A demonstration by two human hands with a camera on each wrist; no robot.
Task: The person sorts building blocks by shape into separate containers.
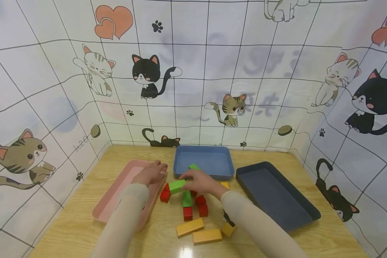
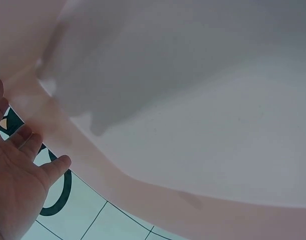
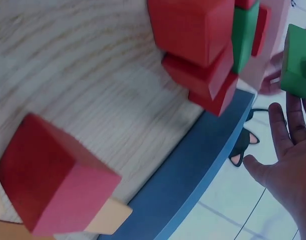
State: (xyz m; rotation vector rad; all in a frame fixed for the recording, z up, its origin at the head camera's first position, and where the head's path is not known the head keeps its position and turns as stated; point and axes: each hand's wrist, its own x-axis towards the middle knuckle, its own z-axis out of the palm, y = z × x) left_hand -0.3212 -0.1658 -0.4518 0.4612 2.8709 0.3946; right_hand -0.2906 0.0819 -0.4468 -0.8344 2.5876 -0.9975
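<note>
My right hand [image 1: 200, 183] holds a green block [image 1: 177, 186] by its right end, above the middle of the table. In the right wrist view the same green block [image 3: 296, 62] is at the fingers. My left hand [image 1: 152, 173] is over the far right rim of the pink tray [image 1: 100, 202], fingers loose and holding nothing. In the left wrist view this left hand [image 2: 20, 175] lies beside the pale tray wall. A second green block [image 1: 187, 199] stands below the held one, among red blocks [image 1: 187, 214]. More green [image 1: 193, 166] shows behind my right hand, at the blue tray [image 1: 204, 150].
A dark tray [image 1: 277, 193] lies at the right. Yellow blocks [image 1: 207, 237] lie near the front, one partly behind my right forearm. Another red block [image 1: 165, 195] sits by the pink tray's right edge. Cat-patterned cloth [image 1: 193, 71] walls the table on three sides.
</note>
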